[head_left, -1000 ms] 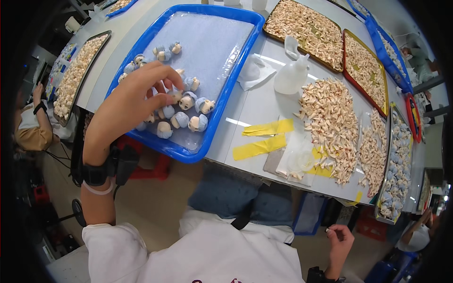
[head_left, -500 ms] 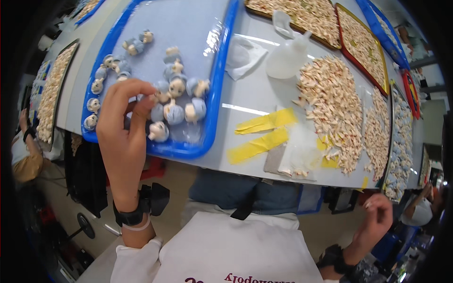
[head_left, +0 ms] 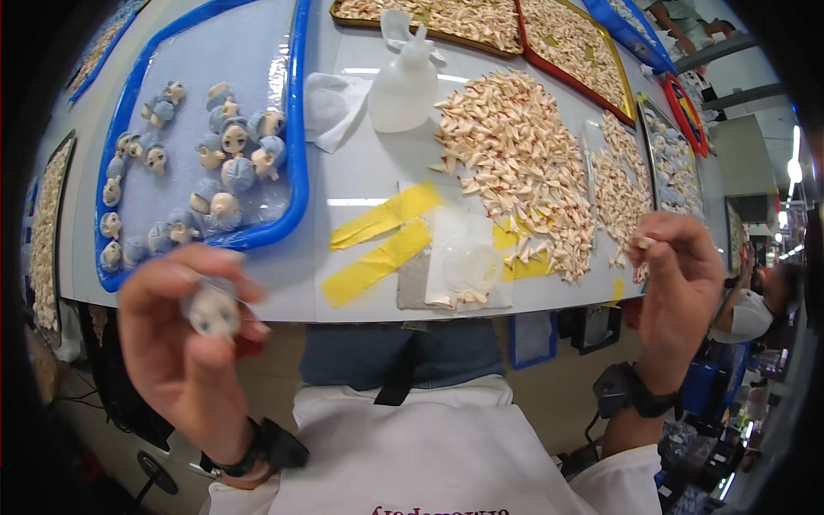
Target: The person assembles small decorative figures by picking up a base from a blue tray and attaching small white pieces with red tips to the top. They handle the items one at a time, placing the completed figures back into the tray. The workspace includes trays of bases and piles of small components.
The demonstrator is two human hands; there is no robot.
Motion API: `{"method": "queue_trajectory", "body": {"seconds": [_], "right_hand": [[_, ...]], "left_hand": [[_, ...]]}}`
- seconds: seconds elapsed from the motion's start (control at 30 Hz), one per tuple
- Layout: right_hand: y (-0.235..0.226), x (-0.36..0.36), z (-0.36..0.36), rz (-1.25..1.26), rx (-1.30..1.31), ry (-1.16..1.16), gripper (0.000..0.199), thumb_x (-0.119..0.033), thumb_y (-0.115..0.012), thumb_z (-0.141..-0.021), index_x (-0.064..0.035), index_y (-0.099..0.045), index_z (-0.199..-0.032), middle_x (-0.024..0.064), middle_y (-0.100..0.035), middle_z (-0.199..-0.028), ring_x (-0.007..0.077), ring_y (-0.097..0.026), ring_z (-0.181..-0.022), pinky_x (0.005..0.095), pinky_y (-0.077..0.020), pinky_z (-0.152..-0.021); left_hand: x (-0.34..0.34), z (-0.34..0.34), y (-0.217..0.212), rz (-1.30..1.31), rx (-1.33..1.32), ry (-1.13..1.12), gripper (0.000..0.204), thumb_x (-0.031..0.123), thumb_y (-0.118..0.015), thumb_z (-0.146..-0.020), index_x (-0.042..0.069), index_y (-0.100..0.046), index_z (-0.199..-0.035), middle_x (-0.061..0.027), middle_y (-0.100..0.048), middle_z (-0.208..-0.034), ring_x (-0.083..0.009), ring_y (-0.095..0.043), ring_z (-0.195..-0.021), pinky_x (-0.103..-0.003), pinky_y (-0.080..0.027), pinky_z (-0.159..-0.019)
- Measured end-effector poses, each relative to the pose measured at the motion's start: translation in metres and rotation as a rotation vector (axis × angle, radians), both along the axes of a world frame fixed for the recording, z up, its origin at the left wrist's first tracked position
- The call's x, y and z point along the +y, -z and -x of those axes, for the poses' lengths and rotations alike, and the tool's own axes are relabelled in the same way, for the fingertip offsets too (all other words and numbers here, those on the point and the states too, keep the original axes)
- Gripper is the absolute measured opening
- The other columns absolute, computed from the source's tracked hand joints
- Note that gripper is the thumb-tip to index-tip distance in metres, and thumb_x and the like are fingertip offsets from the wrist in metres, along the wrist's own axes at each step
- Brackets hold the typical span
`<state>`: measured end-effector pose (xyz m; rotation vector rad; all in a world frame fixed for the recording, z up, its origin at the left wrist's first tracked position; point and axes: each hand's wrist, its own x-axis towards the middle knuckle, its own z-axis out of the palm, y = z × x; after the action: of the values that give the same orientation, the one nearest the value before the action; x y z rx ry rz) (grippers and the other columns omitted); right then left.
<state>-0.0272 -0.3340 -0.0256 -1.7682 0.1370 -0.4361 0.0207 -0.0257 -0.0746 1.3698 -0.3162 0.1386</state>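
My left hand (head_left: pixel 176 360) is closed around a small doll head (head_left: pixel 215 311) with blue-grey hair, its face turned up toward me in front of the table edge. Thumb and fingertips of my right hand (head_left: pixel 682 279) pinch a tiny cream-coloured piece (head_left: pixel 644 243) beside the right-hand pile. Similar blue-haired doll heads (head_left: pixel 233 139) lie in groups in a blue-rimmed tray (head_left: pixel 299 129) at the left. A large heap of small pointed cream pieces with reddish ends (head_left: pixel 524 163) covers the right part of the table, and a smaller heap (head_left: pixel 620 184) lies beyond it.
Yellow tape strips (head_left: pixel 378 262) and a clear round dish (head_left: pixel 472 264) on a white sheet are near the front edge. A translucent squeeze bottle (head_left: pixel 403 94) stands behind, by a white cloth (head_left: pixel 333 107). Trays of cream pieces (head_left: pixel 575 51) line the back. Another person (head_left: pixel 747 313) is at far right.
My left hand has come out of the tray toward me, now holding a doll head. The right hand has risen to the table's right side. The whole view has shifted.
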Motion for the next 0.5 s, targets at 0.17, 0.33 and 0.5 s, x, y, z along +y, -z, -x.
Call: {"method": "queue_trajectory", "body": {"seconds": [0.17,0.33,0.5], "right_hand": [[0.010,0.020,-0.012,-0.226,0.059,-0.178,0.013,0.000,-0.063,-0.076,0.0024,-0.056,-0.086,0.0090,-0.059,-0.081,0.0128,-0.056,-0.071,0.0238,-0.0458,-0.065],[0.025,0.040,-0.005,-0.179,0.039,-0.070,0.016,0.002,-0.067,-0.072,0.0015,-0.057,-0.085,0.0079,-0.056,-0.086,0.0124,-0.052,-0.076,0.0224,-0.0405,-0.069],[0.035,0.057,-0.008,0.367,-0.073,-0.083,0.014,0.000,-0.066,-0.072,0.0011,-0.056,-0.081,0.0086,-0.052,-0.085,0.0157,-0.050,-0.078,0.0251,-0.0385,-0.072]], "left_hand": [[-0.031,0.018,0.029,0.303,0.160,0.254,0.043,0.020,-0.066,-0.078,-0.004,-0.044,-0.105,-0.0223,-0.050,-0.107,-0.0219,-0.058,-0.085,-0.025,-0.051,-0.066],[-0.047,0.020,0.018,0.285,0.371,0.295,0.037,0.029,-0.064,-0.080,0.003,-0.047,-0.099,-0.0141,-0.053,-0.094,-0.0187,-0.056,-0.074,-0.021,-0.046,-0.055],[-0.054,0.017,0.026,0.261,0.355,0.263,0.052,0.036,-0.071,-0.072,0.002,-0.047,-0.103,-0.0148,-0.055,-0.094,-0.0178,-0.058,-0.073,-0.020,-0.046,-0.054]]}}
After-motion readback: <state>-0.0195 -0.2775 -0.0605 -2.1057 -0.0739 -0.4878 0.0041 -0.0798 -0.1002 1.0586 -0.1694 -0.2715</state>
